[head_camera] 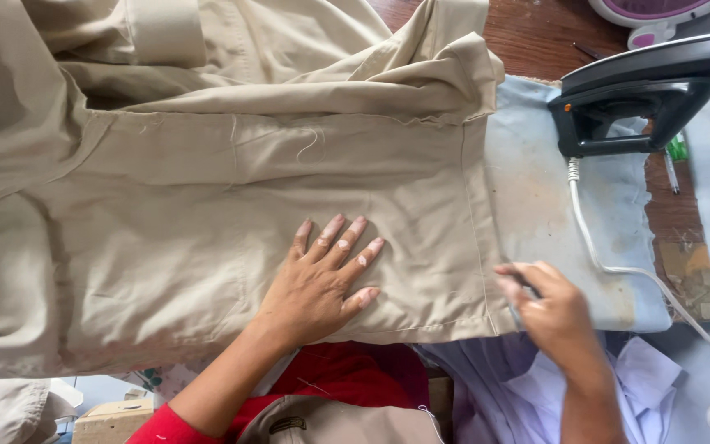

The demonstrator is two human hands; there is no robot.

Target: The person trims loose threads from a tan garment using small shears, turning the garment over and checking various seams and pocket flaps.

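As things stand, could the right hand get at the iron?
Probably yes: the right hand is at the cloth's corner, and only bare pad and the cord lie between it and the iron.

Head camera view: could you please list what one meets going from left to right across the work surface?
Beige garment → left hand flat on it → right hand at the garment's hem → pale blue pad → white cord → black iron.
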